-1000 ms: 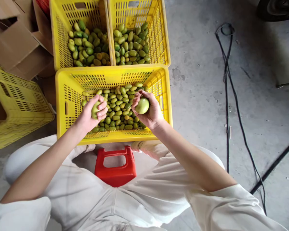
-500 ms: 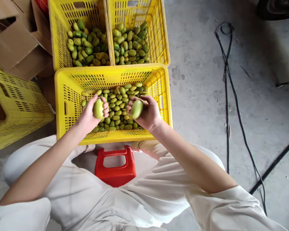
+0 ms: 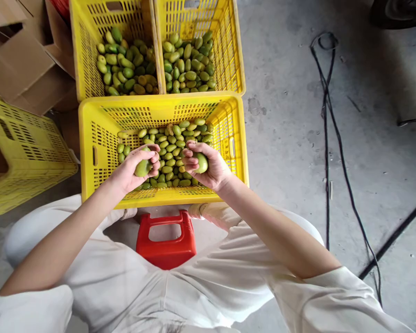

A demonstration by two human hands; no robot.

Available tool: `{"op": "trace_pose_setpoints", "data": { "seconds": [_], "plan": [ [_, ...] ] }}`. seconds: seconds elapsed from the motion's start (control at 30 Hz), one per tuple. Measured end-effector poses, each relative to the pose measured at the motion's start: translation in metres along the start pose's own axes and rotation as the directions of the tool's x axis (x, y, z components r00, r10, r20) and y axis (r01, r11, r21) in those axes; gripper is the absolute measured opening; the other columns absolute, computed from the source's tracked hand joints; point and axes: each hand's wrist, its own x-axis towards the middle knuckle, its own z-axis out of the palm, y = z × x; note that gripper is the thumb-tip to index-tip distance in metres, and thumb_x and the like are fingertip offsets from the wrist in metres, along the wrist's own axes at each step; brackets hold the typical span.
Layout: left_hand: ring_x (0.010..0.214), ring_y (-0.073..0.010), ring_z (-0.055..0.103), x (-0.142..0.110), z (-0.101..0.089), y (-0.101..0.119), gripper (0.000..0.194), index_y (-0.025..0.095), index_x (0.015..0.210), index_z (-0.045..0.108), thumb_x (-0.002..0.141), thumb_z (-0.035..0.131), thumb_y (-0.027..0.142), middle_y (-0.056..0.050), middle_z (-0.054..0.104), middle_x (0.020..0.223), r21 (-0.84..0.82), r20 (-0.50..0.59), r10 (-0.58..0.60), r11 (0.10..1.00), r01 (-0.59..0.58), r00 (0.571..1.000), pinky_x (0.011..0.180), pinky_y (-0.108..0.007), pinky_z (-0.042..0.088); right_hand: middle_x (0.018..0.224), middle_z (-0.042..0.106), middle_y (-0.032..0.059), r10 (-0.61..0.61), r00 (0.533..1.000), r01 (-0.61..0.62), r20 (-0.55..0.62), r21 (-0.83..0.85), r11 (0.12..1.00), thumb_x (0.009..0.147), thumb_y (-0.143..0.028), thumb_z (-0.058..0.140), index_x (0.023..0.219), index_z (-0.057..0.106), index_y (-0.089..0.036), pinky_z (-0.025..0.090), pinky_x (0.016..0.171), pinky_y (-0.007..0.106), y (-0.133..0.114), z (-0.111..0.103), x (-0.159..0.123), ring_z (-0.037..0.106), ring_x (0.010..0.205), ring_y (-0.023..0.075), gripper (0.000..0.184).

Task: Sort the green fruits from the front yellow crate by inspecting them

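The only view came from a camera on the person's head, above the near side of the front yellow crate, facing forward and steeply down into it. It looked from close by, with the crate large above the frame's middle, yet wide enough to take in the wearer's lap before it, the back crates beyond it, and floor to its right.

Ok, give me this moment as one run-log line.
left hand: holds green fruit | right hand: holds second fruit | below: yellow crate with more fruits
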Motion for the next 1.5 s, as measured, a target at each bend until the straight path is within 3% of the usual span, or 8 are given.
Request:
{"op": "trace_pose_setpoints", "data": {
  "seconds": [0.23, 0.43, 0.63, 0.8, 1.0, 1.13, 1.3, 1.5],
  "plan": [
    [0.037, -0.0015, 0.038, -0.001, 0.002, -0.003, 0.033, 0.017, 0.074, 0.055, 0.079, 0.085, 0.03, 0.008, 0.048, 0.057, 0.081, 0.056, -0.033, 0.996, 0.029, 0.998, 0.035, -0.012, 0.024, 0.055, 0.044, -0.0086, 0.027, 0.999, -0.024, 0.031, -0.09, 0.996, 0.091, -0.049, 0.075, 0.079, 0.048, -0.025, 0.032, 0.035, 0.018, 0.003, -0.008, 0.005, 0.038, 0.041, 0.0074, 0.039],
    [0.037, -0.0029, 0.039, -0.001, 0.002, -0.002, 0.035, 0.019, 0.07, 0.051, 0.085, 0.079, 0.032, 0.007, 0.048, 0.058, 0.135, 0.034, 0.046, 0.99, -0.05, 0.998, 0.034, -0.014, 0.025, 0.058, 0.046, -0.0062, -0.021, 0.999, 0.026, 0.034, -0.156, 0.987, 0.089, -0.058, 0.074, 0.08, 0.051, -0.026, 0.037, 0.038, 0.023, 0.007, -0.014, 0.005, 0.042, 0.045, 0.0107, 0.041],
    [0.064, -0.0117, 0.067, 0.002, 0.006, -0.002, 0.009, 0.019, 0.094, 0.065, 0.09, 0.067, 0.027, -0.002, 0.068, 0.08, -0.009, 0.014, 0.078, 0.997, -0.078, 0.997, 0.055, -0.02, 0.053, 0.08, 0.065, 0.0003, -0.087, 0.996, 0.091, 0.036, -0.12, 0.989, 0.092, -0.053, 0.065, 0.096, 0.062, -0.025, 0.059, 0.066, 0.035, 0.003, -0.008, 0.003, 0.066, 0.076, 0.0205, 0.027],
    [0.076, -0.0116, 0.07, 0.007, -0.002, -0.004, 0.021, 0.019, 0.101, 0.068, 0.081, 0.074, 0.018, -0.001, 0.07, 0.084, 0.01, 0.059, 0.135, 0.991, -0.135, 0.989, 0.07, -0.021, 0.059, 0.091, 0.069, 0.0014, -0.117, 0.99, 0.127, 0.084, -0.126, 0.984, 0.088, -0.041, 0.072, 0.106, 0.063, -0.025, 0.06, 0.079, 0.037, 0.004, -0.007, 0.005, 0.068, 0.089, 0.0215, 0.025],
    [0.058, -0.005, 0.053, 0.003, -0.004, -0.002, 0.04, 0.02, 0.08, 0.059, 0.061, 0.094, 0.015, 0.007, 0.056, 0.067, 0.053, 0.15, 0.187, 0.979, -0.197, 0.971, 0.053, -0.015, 0.047, 0.081, 0.058, -0.0055, -0.174, 0.977, 0.191, 0.123, -0.143, 0.971, 0.077, -0.038, 0.091, 0.097, 0.057, -0.026, 0.053, 0.064, 0.025, 0.007, -0.006, 0.001, 0.058, 0.071, 0.0123, 0.041],
    [0.058, -0.0066, 0.058, 0.0, -0.001, -0.001, 0.045, 0.019, 0.083, 0.059, 0.061, 0.099, 0.024, 0.006, 0.059, 0.071, 0.084, 0.089, 0.138, 0.986, -0.146, 0.986, 0.047, -0.014, 0.043, 0.074, 0.051, -0.0067, -0.108, 0.984, 0.131, 0.139, -0.17, 0.977, 0.084, -0.054, 0.085, 0.098, 0.057, -0.026, 0.045, 0.052, 0.021, 0.003, -0.008, 0.001, 0.05, 0.059, 0.0093, 0.042],
    [0.041, -0.0045, 0.044, 0.002, -0.002, 0.0, 0.038, 0.018, 0.08, 0.059, 0.077, 0.089, 0.042, 0.006, 0.051, 0.062, 0.074, 0.122, 0.095, 0.992, -0.104, 0.988, 0.036, -0.016, 0.028, 0.074, 0.055, -0.0029, -0.105, 0.978, 0.127, 0.179, -0.117, 0.985, 0.093, -0.073, 0.063, 0.097, 0.061, -0.025, 0.047, 0.049, 0.023, -0.002, -0.012, 0.002, 0.054, 0.06, 0.0121, 0.049],
    [0.073, -0.0162, 0.072, 0.005, 0.0, 0.002, 0.015, 0.018, 0.097, 0.067, 0.094, 0.062, 0.032, -0.005, 0.073, 0.087, -0.097, -0.007, 0.07, 0.993, -0.07, 0.998, 0.061, -0.025, 0.057, 0.086, 0.066, 0.0019, -0.095, 0.987, 0.108, 0.127, -0.1, 0.989, 0.096, -0.054, 0.065, 0.096, 0.063, -0.024, 0.059, 0.062, 0.031, -0.002, -0.005, -0.001, 0.065, 0.079, 0.0185, 0.03]
  ]
}}
